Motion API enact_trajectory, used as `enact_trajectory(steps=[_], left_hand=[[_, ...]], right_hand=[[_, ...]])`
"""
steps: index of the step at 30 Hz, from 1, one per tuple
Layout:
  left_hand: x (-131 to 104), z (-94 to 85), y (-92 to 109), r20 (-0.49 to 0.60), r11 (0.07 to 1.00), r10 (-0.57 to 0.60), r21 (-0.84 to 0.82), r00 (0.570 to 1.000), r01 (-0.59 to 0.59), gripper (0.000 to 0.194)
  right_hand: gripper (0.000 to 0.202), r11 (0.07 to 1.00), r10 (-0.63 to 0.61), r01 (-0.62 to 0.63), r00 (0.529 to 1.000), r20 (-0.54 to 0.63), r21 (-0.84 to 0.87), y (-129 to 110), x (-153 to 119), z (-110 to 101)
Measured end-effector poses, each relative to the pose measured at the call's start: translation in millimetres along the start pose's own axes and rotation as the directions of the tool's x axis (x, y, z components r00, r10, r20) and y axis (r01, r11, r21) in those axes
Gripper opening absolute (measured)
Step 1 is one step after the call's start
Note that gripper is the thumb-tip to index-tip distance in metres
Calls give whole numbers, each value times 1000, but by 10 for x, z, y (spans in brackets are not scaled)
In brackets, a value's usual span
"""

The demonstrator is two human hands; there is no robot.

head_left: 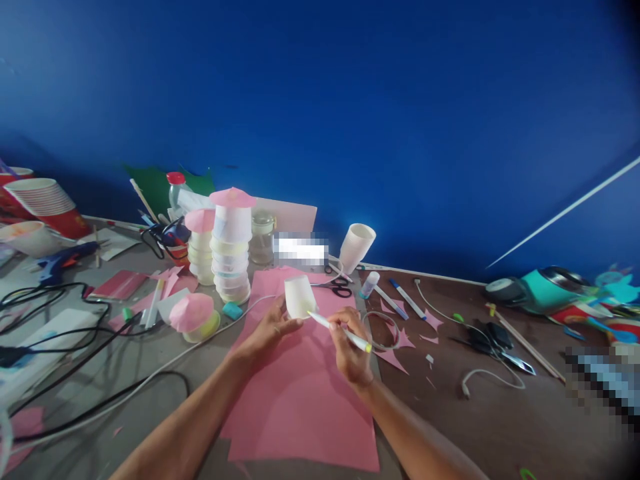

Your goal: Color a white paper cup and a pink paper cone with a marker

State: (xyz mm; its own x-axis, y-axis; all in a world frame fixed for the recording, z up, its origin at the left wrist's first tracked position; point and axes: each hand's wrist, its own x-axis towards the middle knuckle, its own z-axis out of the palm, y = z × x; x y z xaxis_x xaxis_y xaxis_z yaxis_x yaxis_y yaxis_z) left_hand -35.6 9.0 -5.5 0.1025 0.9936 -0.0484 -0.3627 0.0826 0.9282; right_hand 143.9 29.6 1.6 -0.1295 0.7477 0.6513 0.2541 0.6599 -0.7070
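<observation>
My left hand point(275, 328) grips the side of a small white paper cup point(299, 295), which stands upside down or tilted over a pink sheet of paper point(305, 420). In my right hand point(351, 343) is a white marker point(320, 320) with a yellow end, pinched between the fingers. Its tip touches or nearly touches the cup's lower right side, where a faint yellow tint shows. Black-handled scissors point(341, 288) lie just behind the cup. To the left rise stacked cups point(231, 253) with a pink paper top, and a shorter one point(193, 313) similarly topped.
Pink scraps point(393, 360), blue-capped markers point(407, 299) and a glue stick point(369, 285) lie to the right. Black cables and a white power strip point(55, 347) cover the left. More white cups point(357, 245) lean near the blue wall point(320, 120). A teal appliance point(553, 293) sits far right.
</observation>
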Motion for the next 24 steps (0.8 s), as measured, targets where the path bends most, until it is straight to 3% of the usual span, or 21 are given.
enact_trajectory(steps=[7,24], left_hand=[[13,-3,-20,3,1000,27,0,1000,-27,55],[23,-22,-63,14,998,53,35,998,-54,52]], right_hand=[[16,998,-3,2,1000,18,60,-16,2,-11],[12,996,-87,87,994,67,12,-62,7,31]])
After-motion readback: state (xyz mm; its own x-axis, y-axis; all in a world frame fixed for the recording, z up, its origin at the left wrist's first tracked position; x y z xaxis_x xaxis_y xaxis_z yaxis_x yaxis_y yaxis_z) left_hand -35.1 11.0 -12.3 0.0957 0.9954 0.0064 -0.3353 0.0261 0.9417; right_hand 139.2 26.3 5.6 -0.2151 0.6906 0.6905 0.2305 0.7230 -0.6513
